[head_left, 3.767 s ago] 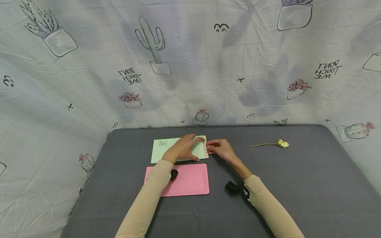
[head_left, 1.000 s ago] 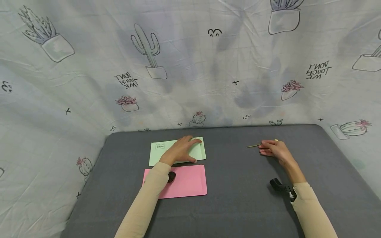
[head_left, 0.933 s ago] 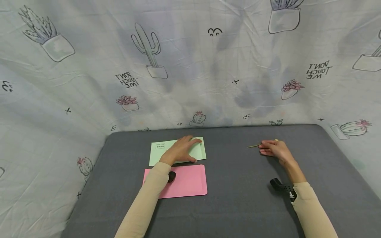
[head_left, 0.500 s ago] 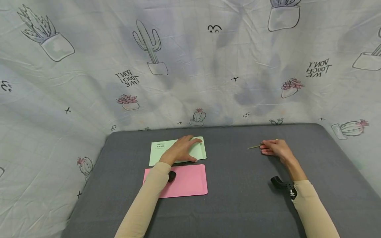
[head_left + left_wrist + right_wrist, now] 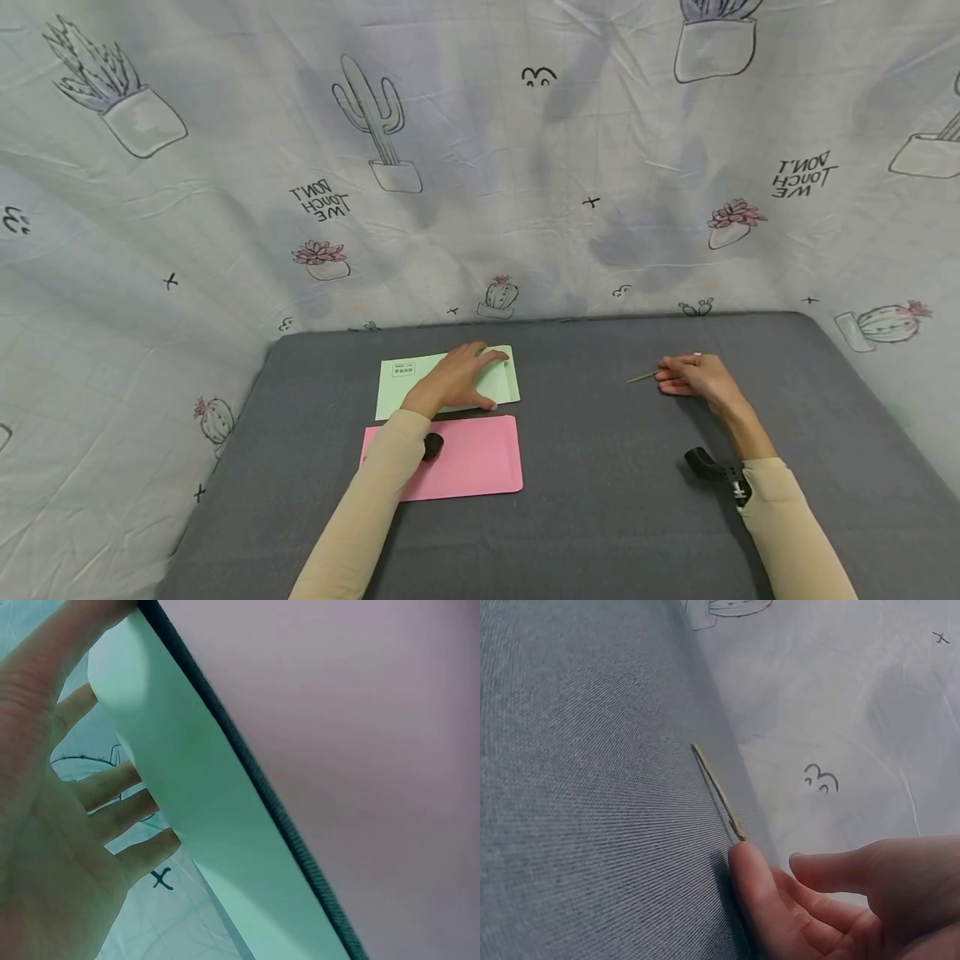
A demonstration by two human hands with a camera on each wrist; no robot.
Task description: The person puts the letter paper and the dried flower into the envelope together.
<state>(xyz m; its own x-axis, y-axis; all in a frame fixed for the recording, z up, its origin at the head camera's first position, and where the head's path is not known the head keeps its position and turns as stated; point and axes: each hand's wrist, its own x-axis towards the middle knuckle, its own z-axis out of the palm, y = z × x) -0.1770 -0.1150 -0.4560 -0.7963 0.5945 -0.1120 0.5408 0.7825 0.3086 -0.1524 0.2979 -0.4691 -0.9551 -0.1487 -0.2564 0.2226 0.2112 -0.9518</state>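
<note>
My left hand (image 5: 455,379) rests with spread fingers on a light green envelope (image 5: 403,392) at the table's back left. In the left wrist view, its fingertips meet the envelope's edge. At the right, my right hand (image 5: 701,379) holds a flower by its thin stem (image 5: 642,377), close over the table. The stem sticks out to the left past the fingertips. Most of the flower head is hidden behind the hand. In the right wrist view, the stem (image 5: 718,791) runs in behind the finger nearest the cloth, and the thumb (image 5: 829,871) stands apart from that finger.
A pink envelope (image 5: 472,471) lies in front of the green one, partly under the left forearm. Dark grey cloth covers the table (image 5: 585,517). A white curtain (image 5: 480,233) with cactus prints hangs along the back and left side.
Earlier, my right hand was at the green envelope's right end; it has moved right to the flower. Over the last second the stem has tilted and shifted slightly. My left hand stays put.
</note>
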